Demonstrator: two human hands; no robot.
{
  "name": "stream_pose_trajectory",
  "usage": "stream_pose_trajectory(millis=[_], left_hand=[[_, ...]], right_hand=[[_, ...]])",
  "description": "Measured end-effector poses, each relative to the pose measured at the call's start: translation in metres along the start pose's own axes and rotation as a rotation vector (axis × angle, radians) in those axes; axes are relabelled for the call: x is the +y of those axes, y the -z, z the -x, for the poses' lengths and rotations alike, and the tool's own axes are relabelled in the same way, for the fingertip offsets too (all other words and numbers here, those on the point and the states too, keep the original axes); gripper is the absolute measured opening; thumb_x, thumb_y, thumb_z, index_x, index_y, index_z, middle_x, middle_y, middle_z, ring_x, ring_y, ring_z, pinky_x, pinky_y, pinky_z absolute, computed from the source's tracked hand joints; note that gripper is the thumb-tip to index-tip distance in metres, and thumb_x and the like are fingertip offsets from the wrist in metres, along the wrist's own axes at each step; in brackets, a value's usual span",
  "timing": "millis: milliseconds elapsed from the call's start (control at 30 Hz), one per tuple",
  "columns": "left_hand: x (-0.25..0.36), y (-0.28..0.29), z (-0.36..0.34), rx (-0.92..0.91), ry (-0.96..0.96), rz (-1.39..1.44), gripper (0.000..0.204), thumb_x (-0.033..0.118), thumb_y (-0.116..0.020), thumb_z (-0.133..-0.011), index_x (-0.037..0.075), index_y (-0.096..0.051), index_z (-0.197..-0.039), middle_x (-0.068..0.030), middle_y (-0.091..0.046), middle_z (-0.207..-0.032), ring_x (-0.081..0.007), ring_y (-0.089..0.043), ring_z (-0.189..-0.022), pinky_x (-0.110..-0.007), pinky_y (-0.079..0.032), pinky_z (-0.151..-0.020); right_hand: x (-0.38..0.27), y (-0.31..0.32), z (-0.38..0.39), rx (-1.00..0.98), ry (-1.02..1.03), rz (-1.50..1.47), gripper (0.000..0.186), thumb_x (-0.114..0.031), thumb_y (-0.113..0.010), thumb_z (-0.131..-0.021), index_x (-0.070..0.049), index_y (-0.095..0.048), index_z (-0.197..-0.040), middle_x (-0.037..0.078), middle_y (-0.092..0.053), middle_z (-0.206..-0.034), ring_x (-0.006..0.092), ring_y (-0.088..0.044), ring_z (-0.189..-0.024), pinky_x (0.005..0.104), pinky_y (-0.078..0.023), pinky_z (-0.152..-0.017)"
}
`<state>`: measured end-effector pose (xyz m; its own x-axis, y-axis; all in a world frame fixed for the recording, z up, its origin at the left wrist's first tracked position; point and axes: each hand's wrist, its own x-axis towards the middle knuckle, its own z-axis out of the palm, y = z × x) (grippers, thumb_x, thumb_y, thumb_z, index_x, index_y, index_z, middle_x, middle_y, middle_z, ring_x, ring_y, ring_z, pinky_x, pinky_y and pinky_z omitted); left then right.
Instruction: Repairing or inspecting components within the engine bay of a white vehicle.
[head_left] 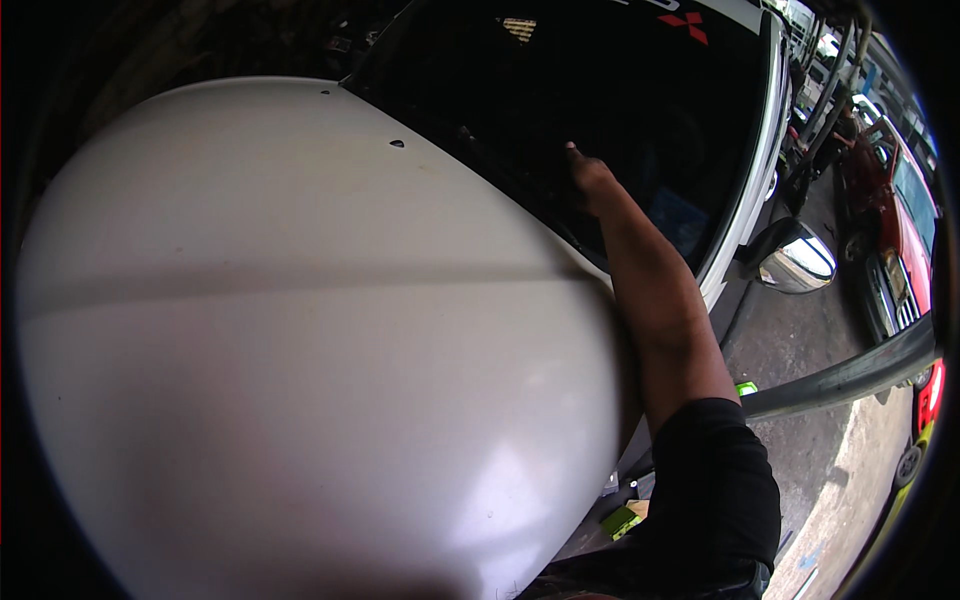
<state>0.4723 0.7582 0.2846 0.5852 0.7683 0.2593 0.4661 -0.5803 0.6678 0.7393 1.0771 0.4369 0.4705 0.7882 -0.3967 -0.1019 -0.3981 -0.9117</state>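
Note:
My right arm, in a short black sleeve, stretches over the edge of a pale car hood [330,380] to the foot of the dark windshield [600,90]. There my right hand [592,182] is closed, one digit pointing up and the other fingers curled down into the shade. What the fingers hold, if anything, is lost against the dark glass. Close by, a dark wiper [485,150] runs along the lower edge of the windshield. Two small washer nozzles [397,143] sit on the hood's far part. My left hand is out of view.
Right of the windshield, a side mirror [798,262] juts out. A grey post or beam [850,378] crosses the right side. Beyond stands a red vehicle [905,215]. A bright green and tan object [624,520] lies low beside my sleeve.

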Motion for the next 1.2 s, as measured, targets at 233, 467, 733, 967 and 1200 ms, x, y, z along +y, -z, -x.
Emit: stream_pose_trajectory(millis=[233,467,733,967,1200], left_hand=[[0.004,0.005,-0.01,-0.04,0.02,0.02,0.039,0.023,-0.066,-0.09,-0.004,-0.055,-0.117,-0.0269,-0.061,-0.101,-0.0443,-0.059,-0.092,-0.051,-0.046,-0.085],[0.01,-0.004,0.005,-0.154,0.039,0.051,0.038,0.023,-0.066,-0.09,-0.003,-0.055,-0.115,-0.0263,-0.061,-0.099,-0.0438,-0.06,-0.09,-0.05,-0.047,-0.084],[0.0,-0.006,0.047,0.039,-0.183,-0.24,0.033,0.024,-0.07,-0.086,-0.001,-0.057,-0.103,-0.0248,-0.061,-0.102,-0.042,-0.06,-0.089,-0.051,-0.048,-0.082],[0.004,-0.012,0.034,-0.006,-0.378,-0.223,0.043,0.022,-0.069,-0.086,-0.004,-0.05,-0.115,-0.0282,-0.046,-0.135,-0.0461,-0.044,-0.125,-0.057,-0.031,-0.109],[0.003,-0.017,0.036,-0.009,-0.512,-0.12,0.046,0.015,-0.067,-0.08,-0.001,-0.048,-0.119,-0.0256,-0.04,-0.143,-0.0447,-0.037,-0.134,-0.059,-0.026,-0.11]], right_hand=[[-0.011,0.005,0.033,0.19,0.041,0.24,0.084,-0.065,-0.042,-0.096,0.003,-0.039,-0.144,0.026,-0.042,-0.147,0.0403,-0.048,-0.131,0.0499,-0.048,-0.102],[-0.008,0.029,0.097,0.166,0.28,0.606,0.087,-0.066,-0.038,-0.096,0.007,-0.041,-0.142,0.029,-0.046,-0.142,0.0412,-0.045,-0.133,0.0486,-0.043,-0.106],[0.065,0.093,0.235,0.227,0.651,-0.096,0.044,-0.041,-0.062,-0.097,0.003,-0.062,-0.105,0.008,-0.064,-0.081,0.0157,-0.058,-0.074,0.0286,-0.047,-0.068],[0.249,0.11,0.39,0.359,0.733,0.17,0.014,-0.01,-0.063,-0.092,0.002,-0.062,-0.099,0.012,-0.065,-0.08,0.0221,-0.065,-0.077,0.0319,-0.05,-0.073],[0.337,0.033,0.466,0.273,0.656,0.415,0.016,0.0,-0.058,-0.088,0.002,-0.062,-0.103,0.02,-0.065,-0.094,0.0354,-0.066,-0.084,0.0383,-0.052,-0.075]])
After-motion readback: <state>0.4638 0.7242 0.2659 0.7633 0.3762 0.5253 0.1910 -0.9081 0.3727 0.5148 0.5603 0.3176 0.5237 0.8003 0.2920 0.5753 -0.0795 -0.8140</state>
